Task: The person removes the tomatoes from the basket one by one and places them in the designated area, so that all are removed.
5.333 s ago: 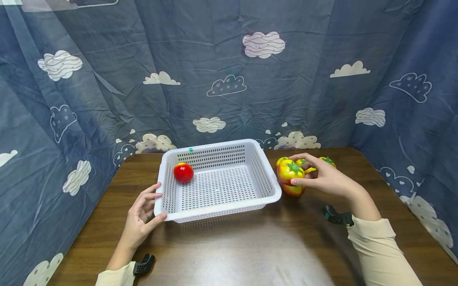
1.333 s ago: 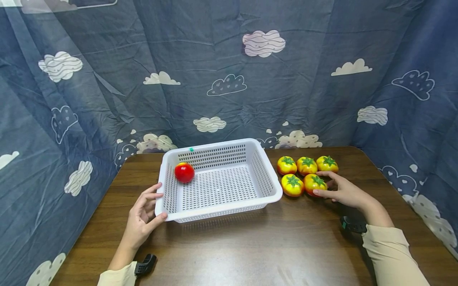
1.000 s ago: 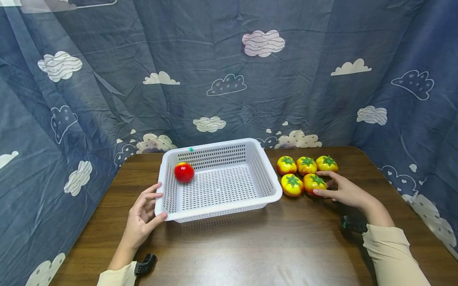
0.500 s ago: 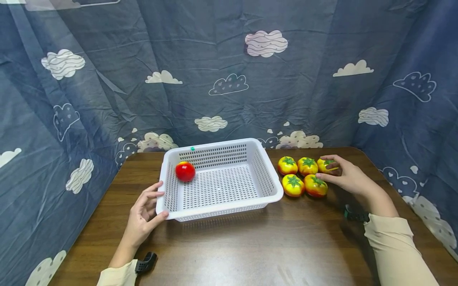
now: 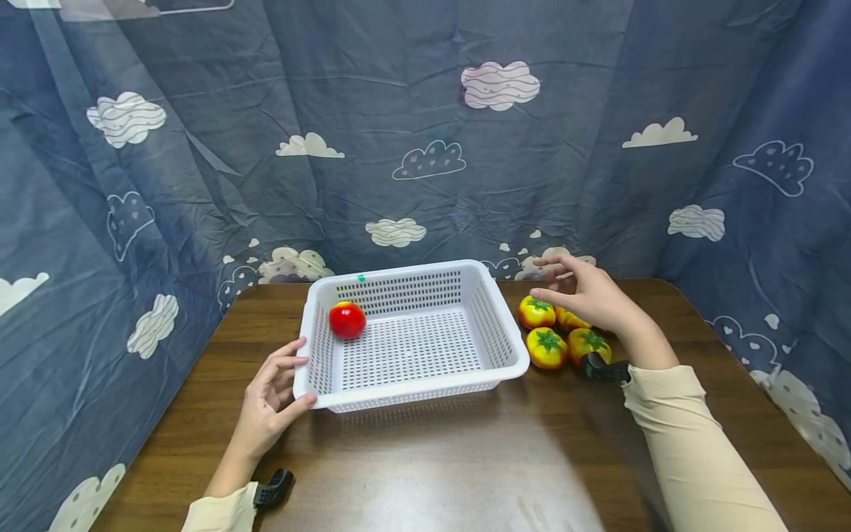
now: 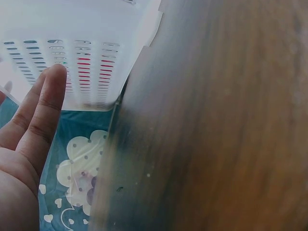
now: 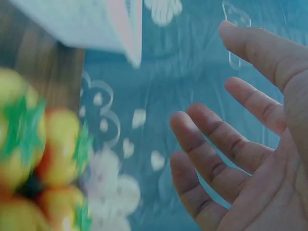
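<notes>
A white perforated plastic basket (image 5: pixel 412 391) stands on the table, with a red tomato (image 5: pixel 347 320) in its left end. My left hand (image 5: pixel 266 406) touches the basket's left end, thumb at the front corner of the rim; in the left wrist view its straight fingers (image 6: pixel 43 110) reach the slotted wall. My right hand (image 5: pixel 588 292) is raised over the back tomatoes, fingers spread and nothing held. Under and before it are yellow-red tomatoes with green star-shaped tops: front left (image 5: pixel 547 349), front right (image 5: pixel 589 345), back left (image 5: pixel 536 312) and back middle (image 5: pixel 572 319), partly covered.
The brown wooden table (image 5: pixel 425 473) extends in front of the basket. A dark blue curtain (image 5: pixel 366 111) with cloud prints hangs behind and on both sides. Dark straps (image 5: pixel 272 489) sit at both wrists. The tomatoes stand close by the basket's right end.
Earlier my right hand held a tomato by the basket; that tomato now sits front right. The hand has let go, risen and moved left over the back tomatoes. My left hand keeps its place.
</notes>
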A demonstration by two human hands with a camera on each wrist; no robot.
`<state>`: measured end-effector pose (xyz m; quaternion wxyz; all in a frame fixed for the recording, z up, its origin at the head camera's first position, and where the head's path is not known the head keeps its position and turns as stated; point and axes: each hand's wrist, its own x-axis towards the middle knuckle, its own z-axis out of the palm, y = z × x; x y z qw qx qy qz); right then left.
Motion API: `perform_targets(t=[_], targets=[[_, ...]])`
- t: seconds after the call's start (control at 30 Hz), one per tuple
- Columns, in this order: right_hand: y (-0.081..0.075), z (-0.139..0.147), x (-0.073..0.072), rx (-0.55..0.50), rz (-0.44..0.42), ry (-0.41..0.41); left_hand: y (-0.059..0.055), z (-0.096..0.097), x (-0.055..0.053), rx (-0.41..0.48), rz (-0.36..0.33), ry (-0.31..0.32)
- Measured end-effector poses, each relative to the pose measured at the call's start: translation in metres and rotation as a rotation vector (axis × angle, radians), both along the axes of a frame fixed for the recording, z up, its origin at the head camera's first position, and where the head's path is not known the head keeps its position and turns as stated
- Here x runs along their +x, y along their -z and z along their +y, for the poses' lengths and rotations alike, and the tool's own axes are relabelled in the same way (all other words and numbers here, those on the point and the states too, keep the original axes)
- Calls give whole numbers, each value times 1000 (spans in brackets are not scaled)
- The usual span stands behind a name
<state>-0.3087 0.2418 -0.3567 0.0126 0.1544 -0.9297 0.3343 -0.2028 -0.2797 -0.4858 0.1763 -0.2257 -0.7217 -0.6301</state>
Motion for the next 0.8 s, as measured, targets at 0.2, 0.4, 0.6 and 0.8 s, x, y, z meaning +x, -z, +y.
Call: perform_targets(t=[0.2, 0.4, 0.6, 0.8], targets=[[-5, -48, -12, -40, -12, -82, 2, 0, -2, 0, 19, 14], [-4, -103, -29, -87, 15, -159, 2, -2, -2, -5, 12, 6], [-2, -149, -38, -102, -16, -219, 3, -1, -1, 1, 12, 8], [3, -182, -44, -120, -78, -264, 1, 0, 0, 2, 11, 5]])
